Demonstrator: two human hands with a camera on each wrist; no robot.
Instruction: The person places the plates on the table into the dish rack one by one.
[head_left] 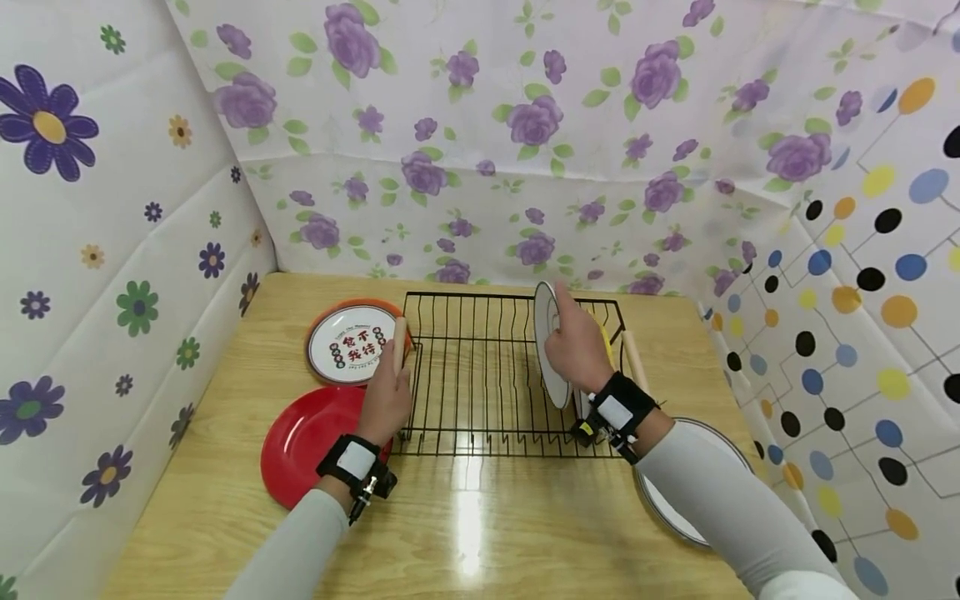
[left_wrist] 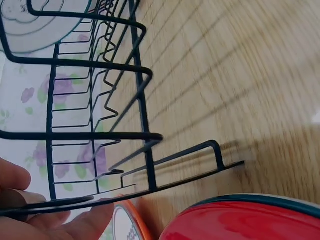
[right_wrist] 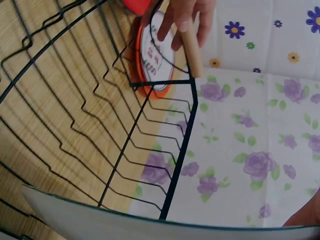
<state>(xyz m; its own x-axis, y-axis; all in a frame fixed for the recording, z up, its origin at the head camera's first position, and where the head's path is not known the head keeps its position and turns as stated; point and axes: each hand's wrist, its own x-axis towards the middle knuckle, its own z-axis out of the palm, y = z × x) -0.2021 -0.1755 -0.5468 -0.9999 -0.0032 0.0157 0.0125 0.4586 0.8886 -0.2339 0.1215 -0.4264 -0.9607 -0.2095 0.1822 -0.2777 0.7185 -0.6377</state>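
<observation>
A black wire dish rack [head_left: 472,339] with wooden handles stands on the table. My left hand [head_left: 386,398] grips its left wooden handle [head_left: 399,343]; in the left wrist view the fingers [left_wrist: 90,220] curl at the rack's end. My right hand [head_left: 579,346] pinches a white plate [head_left: 551,367] with a dark rim, held upright over the right part of the rack. The plate's edge [right_wrist: 150,227] crosses the bottom of the right wrist view. Something yellow [head_left: 606,342] shows behind the right hand, mostly hidden. Whether the held plate touches the wires, I cannot tell.
Left of the rack, a white plate with red characters [head_left: 348,343] lies on an orange one [head_left: 318,321]. A red plate [head_left: 296,446] is nearer the front, partly under the left arm. Another white plate [head_left: 675,500] lies under the right forearm. Patterned cloth surrounds the table.
</observation>
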